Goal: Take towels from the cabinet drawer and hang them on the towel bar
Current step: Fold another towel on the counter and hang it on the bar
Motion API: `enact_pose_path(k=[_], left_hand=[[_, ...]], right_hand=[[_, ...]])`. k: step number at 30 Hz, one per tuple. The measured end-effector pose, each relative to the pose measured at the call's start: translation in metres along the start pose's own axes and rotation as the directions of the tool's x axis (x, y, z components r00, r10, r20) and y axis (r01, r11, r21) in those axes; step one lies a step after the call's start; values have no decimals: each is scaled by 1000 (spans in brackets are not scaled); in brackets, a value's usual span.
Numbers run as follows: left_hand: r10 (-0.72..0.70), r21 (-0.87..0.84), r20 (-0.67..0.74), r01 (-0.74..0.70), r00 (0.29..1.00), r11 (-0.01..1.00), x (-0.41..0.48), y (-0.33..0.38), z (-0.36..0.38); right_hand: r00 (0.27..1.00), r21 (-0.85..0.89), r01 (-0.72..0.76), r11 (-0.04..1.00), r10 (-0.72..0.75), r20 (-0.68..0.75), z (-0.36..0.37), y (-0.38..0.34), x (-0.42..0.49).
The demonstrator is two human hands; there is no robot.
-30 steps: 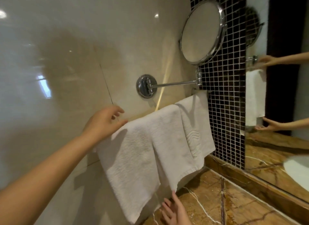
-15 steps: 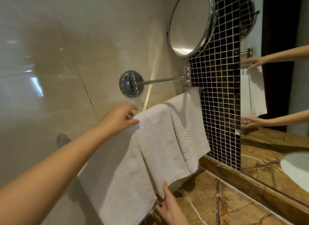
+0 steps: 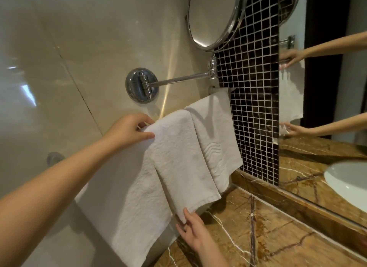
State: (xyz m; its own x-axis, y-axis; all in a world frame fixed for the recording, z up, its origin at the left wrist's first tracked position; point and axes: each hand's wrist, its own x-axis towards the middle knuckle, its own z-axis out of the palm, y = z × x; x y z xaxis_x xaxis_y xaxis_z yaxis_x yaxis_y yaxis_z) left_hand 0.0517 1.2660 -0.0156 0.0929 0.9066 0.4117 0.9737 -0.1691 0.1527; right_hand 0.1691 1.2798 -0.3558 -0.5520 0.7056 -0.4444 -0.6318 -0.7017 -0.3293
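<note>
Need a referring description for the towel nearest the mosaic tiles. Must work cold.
Find the round chrome-rimmed mirror on the beige wall and look below its chrome arm. Take the white terry towel hanging nearest the black mosaic tile strip. It alone has embossed wavy lines; the plain white towel beside it has none.

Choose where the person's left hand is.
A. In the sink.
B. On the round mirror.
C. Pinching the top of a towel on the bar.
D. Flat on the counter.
C: the left hand pinches the top fold of a towel, thumb in front, while the right hand touches its lower edge.
</note>
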Motion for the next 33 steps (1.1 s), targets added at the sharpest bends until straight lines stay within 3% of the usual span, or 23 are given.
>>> enact_pose_path(k=[9, 15, 23, 27, 33], left_hand=[[6, 28, -17, -6, 1000, 1000, 1, 4, -1], [3, 43, -9, -3, 1000, 999, 2, 5, -3], [1, 126, 6, -1, 1000, 992, 1, 6, -5], [-9, 126, 27, 6, 1000, 992, 4, 7, -8], [1, 74, 4, -1, 1000, 997, 28, 17, -2]], right_hand=[[999, -16, 34, 999, -35, -41, 5, 3, -10], [997, 44, 23, 999, -26, 68, 10, 15, -13], [995, -99, 55, 994, -63, -74, -5, 15, -11], [997, -130, 33, 991, -42, -64, -8, 8, -11], [993, -22, 108, 994, -108, -45, -32, -41, -7]])
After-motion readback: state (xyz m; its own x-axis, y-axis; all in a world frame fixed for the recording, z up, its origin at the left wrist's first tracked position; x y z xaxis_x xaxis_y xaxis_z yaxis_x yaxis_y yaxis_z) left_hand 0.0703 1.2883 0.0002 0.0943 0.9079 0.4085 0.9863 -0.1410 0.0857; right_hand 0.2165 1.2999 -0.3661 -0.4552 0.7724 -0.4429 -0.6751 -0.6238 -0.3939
